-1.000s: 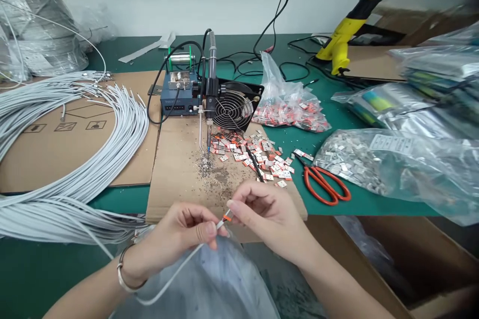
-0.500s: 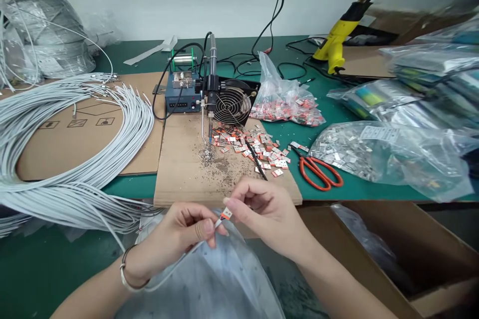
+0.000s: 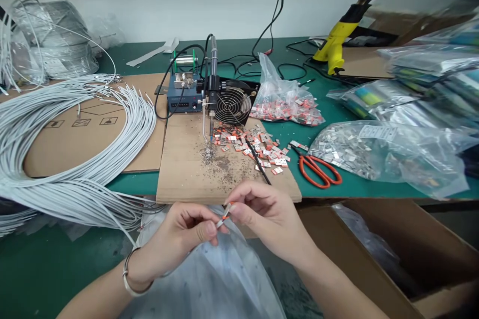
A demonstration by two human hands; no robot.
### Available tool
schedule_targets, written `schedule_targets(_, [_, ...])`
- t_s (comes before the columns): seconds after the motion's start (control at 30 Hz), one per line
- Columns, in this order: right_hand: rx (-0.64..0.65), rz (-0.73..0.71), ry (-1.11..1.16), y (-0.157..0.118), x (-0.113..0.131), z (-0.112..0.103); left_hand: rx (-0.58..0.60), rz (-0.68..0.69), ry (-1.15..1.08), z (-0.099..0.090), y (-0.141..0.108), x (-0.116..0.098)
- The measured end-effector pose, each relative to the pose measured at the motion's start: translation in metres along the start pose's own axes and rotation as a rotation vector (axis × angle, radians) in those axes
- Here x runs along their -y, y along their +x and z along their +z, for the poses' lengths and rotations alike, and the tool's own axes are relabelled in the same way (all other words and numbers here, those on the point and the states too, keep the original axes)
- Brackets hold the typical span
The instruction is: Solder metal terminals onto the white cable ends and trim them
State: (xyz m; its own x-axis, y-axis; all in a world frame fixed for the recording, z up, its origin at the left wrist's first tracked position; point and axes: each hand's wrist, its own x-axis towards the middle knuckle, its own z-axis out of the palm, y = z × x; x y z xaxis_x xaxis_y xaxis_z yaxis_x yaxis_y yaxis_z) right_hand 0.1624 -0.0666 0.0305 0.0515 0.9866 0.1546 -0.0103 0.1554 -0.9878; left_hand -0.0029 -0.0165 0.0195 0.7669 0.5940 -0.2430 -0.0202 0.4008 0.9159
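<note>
Turned edge-on since the earlier frame: small white-and-orange connector (image 3: 227,210), likely strained at the wire joint.

Connector over the lap, just off the near edge of the cardboard sheet (image 3: 179,179); right hand (image 3: 267,219) fingers pinched closed on it; left hand (image 3: 183,234) fingers closed on the grey cable (image 3: 220,224) end, the two ends seemingly joined by short thin wires; twisting one grip against the other could crack or pull those wires; small pinch area, so a slip could drop it on the grey covering (image 3: 213,274); cable tail near the coil (image 3: 138,144) could snag; soldering iron (image 3: 213,79) upright on the bench (image 3: 130,182), heat cannot tell, burn risk if fingers brush the tip.
</note>
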Motion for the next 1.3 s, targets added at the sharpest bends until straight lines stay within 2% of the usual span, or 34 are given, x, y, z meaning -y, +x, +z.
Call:
schedule_targets(0.27, [-0.049, -0.024, 0.0, -0.0044, -0.0066, -0.0027, -0.089, 0.089, 0.096, 0.0022, 0.0002, -0.0005])
schedule_targets(0.53, [-0.03, -0.021, -0.021, -0.0055, -0.0065, -0.0043, -0.076, 0.053, 0.112, 0.0036, 0.0024, 0.0011])
schedule_targets(0.73, [-0.029, 0.059, -0.064, -0.0048, -0.0056, -0.0009, -0.094, 0.077, 0.132, 0.0033, 0.0034, 0.004])
schedule_targets(1.03, [0.014, 0.148, -0.044, -0.0029, -0.0069, 0.0003, -0.023, -0.001, 0.103, 0.0021, 0.0023, -0.0009])
schedule_targets(1.3, [0.048, 0.174, 0.052, -0.0012, -0.0066, 0.0006, 0.091, -0.085, 0.01, -0.0043, 0.0039, 0.003])
